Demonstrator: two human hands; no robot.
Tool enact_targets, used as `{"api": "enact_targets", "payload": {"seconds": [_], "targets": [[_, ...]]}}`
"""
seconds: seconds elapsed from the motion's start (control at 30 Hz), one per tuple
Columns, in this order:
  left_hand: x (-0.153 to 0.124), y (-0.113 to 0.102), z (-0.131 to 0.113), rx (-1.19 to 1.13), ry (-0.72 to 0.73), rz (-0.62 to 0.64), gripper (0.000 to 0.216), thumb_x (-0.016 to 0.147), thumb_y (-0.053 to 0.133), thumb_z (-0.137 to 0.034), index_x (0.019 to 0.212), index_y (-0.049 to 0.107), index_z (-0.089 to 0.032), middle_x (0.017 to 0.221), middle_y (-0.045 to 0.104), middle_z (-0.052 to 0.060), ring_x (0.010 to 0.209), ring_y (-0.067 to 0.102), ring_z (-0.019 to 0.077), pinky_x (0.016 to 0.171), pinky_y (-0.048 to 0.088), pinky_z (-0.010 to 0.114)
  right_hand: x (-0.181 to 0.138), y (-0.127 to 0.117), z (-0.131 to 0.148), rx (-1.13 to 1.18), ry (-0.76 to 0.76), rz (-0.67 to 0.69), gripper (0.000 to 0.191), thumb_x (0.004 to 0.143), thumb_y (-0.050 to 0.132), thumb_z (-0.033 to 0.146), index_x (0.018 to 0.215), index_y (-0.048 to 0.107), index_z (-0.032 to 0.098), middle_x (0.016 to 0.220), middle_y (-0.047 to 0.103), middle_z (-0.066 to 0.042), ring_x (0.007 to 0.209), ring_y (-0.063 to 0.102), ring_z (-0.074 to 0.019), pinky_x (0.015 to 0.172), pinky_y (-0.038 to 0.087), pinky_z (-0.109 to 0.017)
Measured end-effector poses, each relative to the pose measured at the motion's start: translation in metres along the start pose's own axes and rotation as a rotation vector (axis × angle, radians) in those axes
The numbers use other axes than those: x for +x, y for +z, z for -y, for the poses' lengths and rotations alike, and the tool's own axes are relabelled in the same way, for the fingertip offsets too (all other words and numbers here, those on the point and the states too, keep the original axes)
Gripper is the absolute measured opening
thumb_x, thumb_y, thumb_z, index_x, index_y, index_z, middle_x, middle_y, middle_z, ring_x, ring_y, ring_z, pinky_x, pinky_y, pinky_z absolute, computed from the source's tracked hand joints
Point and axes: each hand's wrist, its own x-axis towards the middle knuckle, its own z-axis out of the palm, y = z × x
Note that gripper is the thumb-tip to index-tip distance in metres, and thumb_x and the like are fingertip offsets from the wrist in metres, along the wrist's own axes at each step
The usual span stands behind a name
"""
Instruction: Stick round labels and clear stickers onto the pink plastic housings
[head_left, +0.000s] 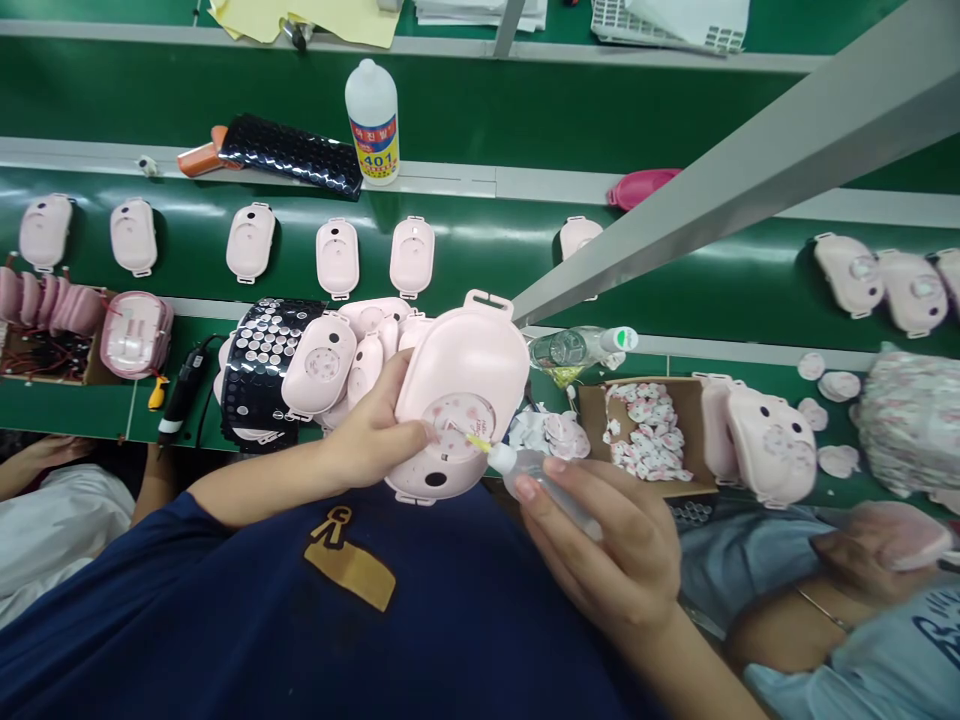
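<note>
My left hand [382, 425] is closed on the left edge of a pale pink plastic housing [469, 360], tilted up in front of me. Its thumb lies near a round recess that holds a patterned disc [457, 425]; a dark round hole sits below that. Wrapped in the fingers of my right hand [615, 540] is a small translucent dropper bottle [551, 485]. The bottle's thin yellow tip points at the patterned disc; whether it touches I cannot tell.
Left of my hands, more pink housings [322, 365] lie piled by a black roll [262, 375]. A carton of small patterned pieces [645, 430] stands to the right. Single housings [337, 258] line the green belt. A grey post [712, 170] slants overhead. Co-workers sit on both sides.
</note>
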Motion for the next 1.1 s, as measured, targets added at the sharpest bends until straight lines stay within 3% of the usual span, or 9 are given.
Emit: {"api": "enact_targets", "payload": {"seconds": [0.37,0.6,0.73,0.93,1.1], "targets": [[-0.001,0.000,0.003,-0.023,-0.093,-0.023,0.070,0.072,0.076,-0.031,0.135,0.045,-0.025,0.122,0.063,0.009,0.115,0.060,0.0334,0.088,0.053,0.043,0.003,-0.002,-0.003,-0.037,-0.086,-0.018,0.036,0.071,0.080,-0.003,0.099,0.074,0.019,0.093,0.069,-0.004,0.082,0.061,-0.0196,0.066,0.058,-0.034],[0.000,0.004,0.000,-0.034,-0.100,-0.001,0.067,0.072,0.075,-0.031,0.132,0.047,-0.024,0.122,0.062,0.009,0.115,0.059,0.0332,0.089,0.052,0.042,-0.003,-0.001,-0.003,-0.016,-0.066,-0.028,0.038,0.070,0.080,-0.004,0.098,0.075,0.022,0.098,0.070,-0.003,0.084,0.061,-0.0186,0.068,0.059,-0.032],[0.001,0.003,0.001,0.012,-0.090,0.011,0.067,0.073,0.074,-0.033,0.133,0.044,-0.024,0.122,0.061,0.009,0.114,0.059,0.0330,0.090,0.052,0.045,-0.005,0.001,-0.002,0.047,0.035,-0.042,0.039,0.074,0.076,-0.002,0.104,0.073,0.024,0.101,0.069,-0.004,0.085,0.064,-0.0174,0.071,0.061,-0.032],[0.004,-0.003,-0.001,0.212,0.102,0.043,0.067,0.078,0.070,-0.033,0.136,0.037,-0.024,0.134,0.054,0.011,0.127,0.051,0.0337,0.105,0.045,0.049,0.000,-0.007,-0.001,0.200,0.206,-0.034,0.067,0.075,0.075,0.002,0.135,0.055,0.022,0.107,0.070,-0.006,0.090,0.072,-0.0196,0.075,0.064,-0.033],[0.006,-0.003,-0.001,0.332,0.290,0.083,0.065,0.077,0.068,-0.026,0.135,0.039,-0.023,0.128,0.054,0.011,0.119,0.054,0.0318,0.100,0.048,0.047,0.008,-0.018,0.001,0.257,0.300,0.075,0.053,0.078,0.075,0.007,0.127,0.061,0.023,0.103,0.076,-0.007,0.090,0.075,-0.0206,0.076,0.065,-0.033]]}}
